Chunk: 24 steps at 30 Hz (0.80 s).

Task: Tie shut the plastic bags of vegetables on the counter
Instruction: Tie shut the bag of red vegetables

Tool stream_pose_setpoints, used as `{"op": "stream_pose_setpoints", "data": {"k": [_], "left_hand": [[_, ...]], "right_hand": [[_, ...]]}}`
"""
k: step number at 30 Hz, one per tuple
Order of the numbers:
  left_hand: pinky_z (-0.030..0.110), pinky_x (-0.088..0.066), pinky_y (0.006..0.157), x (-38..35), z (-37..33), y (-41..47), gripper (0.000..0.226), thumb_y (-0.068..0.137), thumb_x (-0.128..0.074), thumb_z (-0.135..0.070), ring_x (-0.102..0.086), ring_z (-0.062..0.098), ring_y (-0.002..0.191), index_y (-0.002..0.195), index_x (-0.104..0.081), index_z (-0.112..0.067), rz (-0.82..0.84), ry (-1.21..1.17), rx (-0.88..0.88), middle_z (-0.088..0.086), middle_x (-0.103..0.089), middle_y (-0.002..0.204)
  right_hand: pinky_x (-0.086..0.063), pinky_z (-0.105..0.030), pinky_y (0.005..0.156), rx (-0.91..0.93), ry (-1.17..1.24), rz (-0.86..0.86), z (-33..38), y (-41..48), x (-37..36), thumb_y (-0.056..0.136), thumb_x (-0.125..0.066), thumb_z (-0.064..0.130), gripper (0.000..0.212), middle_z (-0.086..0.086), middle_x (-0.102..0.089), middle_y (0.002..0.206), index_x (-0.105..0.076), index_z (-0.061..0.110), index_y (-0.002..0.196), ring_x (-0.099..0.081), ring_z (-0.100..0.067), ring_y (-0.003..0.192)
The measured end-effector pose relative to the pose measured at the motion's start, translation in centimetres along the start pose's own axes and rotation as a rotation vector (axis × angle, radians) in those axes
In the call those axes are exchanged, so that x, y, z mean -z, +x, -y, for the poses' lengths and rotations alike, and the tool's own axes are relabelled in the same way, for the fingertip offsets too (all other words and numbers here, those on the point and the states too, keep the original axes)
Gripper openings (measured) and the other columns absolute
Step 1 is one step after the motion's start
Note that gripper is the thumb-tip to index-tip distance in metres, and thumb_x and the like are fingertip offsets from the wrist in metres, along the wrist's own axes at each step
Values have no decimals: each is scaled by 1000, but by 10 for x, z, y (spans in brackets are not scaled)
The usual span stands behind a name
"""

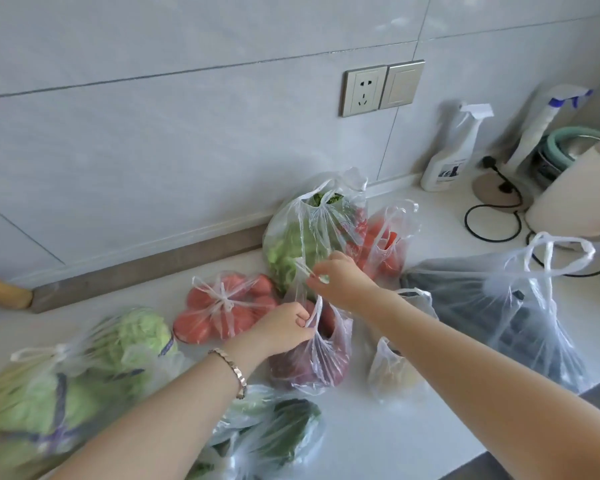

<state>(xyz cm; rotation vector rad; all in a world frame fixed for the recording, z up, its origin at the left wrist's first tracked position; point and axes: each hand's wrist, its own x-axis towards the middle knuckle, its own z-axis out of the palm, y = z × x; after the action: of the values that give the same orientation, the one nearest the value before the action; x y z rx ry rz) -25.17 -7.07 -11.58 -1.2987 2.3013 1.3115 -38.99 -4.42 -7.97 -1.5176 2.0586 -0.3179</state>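
Beside tomato bag (222,306), left hand (284,327) and right hand (343,282) pinch handles of purple bag (321,362).

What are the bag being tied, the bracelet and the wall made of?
The bag: thin clear plastic film, crinkled and see-through, reddish produce showing inside. The bracelet: probably metal, silvery links with a shine, though it could be plated. The wall: likely glazed tile, pale, glossy, with thin joint lines.

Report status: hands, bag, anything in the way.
Left hand and right hand each pinch a handle. Purple-vegetable bag untied. Tied tomato bag close alongside.
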Motion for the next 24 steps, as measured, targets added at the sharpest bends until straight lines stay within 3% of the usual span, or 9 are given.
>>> {"op": "stream_pose_setpoints", "data": {"k": [3, 6, 9, 12, 15, 17, 20, 22, 24], "left_hand": [[23, -42, 82, -18, -17, 12, 41, 83, -62, -26, -53, 13, 98, 120, -50, -14, -15, -47, 97, 0, -57, 111], [19, -35, 57, -31, -31, 18, 18, 87, -58, -28, -49, 10, 69, 96, -55, -13, -66, -68, 165, -2, -54, 82], [22, -32, 51, -35, -38, 10, 25, 96, -41, -20, -46, 16, 57, 77, -53, -8, -309, 10, 185, 5, -52, 71], [28, -46, 58, -28, -33, -4, 31, 97, -37, -16, -54, 18, 59, 76, -57, -6, -600, -120, 244, 6, -59, 73], [41, -48, 80, -7, -25, -17, 39, 94, -37, -12, -56, 26, 68, 59, -53, -9, -764, -434, 373, 8, -56, 63], [42, -52, 79, 9, -27, -25, 33, 90, -44, -12, -55, 21, 58, 58, -51, -12, -856, -793, 469, 9, -54, 63], [27, -46, 51, 26, -35, -35, 33, 93, -45, -14, -37, 6, 27, 59, -45, -13, -826, -1201, 466, 0, -41, 43], [15, -33, 39, 33, -36, -42, 33, 93, -43, -11, -26, 3, 22, 60, -47, -12, -742, -1239, 430, -8, -34, 30], [11, -31, 34, 35, -36, -50, 31, 92, -38, -5, -29, 2, 25, 66, -56, -6, -665, -1217, 382, -7, -40, 34]], "right_hand": [[-42, -28, 62, 62, 53, 122, -15, 12, 10, 94, -41, 33, 40, -5, -47, 72, -51, 5, 67, -43, -16, 60], [-31, -20, 45, 86, 224, 181, -25, 15, 28, 94, -41, 34, 41, -4, -51, 63, -40, 13, 58, -29, -10, 42], [-28, -19, 44, 62, 330, 128, -38, 13, 44, 93, -45, 29, 45, 2, -36, 49, -31, 16, 52, -28, -11, 41], [-26, -22, 47, 32, 420, 86, -52, 4, 50, 92, -47, 29, 46, 1, -30, 46, -29, 16, 51, -40, -18, 53], [-26, -24, 50, 22, 489, 32, -55, -10, 49, 92, -46, 28, 42, -13, -35, 57, -34, 12, 56, -36, -19, 53], [-26, -25, 50, 44, 525, -15, -50, -18, 49, 92, -47, 27, 38, -15, -37, 62, -39, 10, 59, -31, -16, 47], [-32, -21, 45, 37, 598, -60, -44, -29, 50, 91, -48, 26, 32, -15, -41, 61, -49, 9, 64, -29, -4, 32], [-41, -23, 53, -15, 691, -71, -44, -36, 48, 90, -49, 22, 31, -14, -44, 54, -54, 4, 65, -41, -4, 34], [-47, -36, 63, -61, 765, -60, -48, -41, 44, 88, -45, 13, 29, -3, -47, 46, -59, 5, 64, -47, -10, 40]]}}
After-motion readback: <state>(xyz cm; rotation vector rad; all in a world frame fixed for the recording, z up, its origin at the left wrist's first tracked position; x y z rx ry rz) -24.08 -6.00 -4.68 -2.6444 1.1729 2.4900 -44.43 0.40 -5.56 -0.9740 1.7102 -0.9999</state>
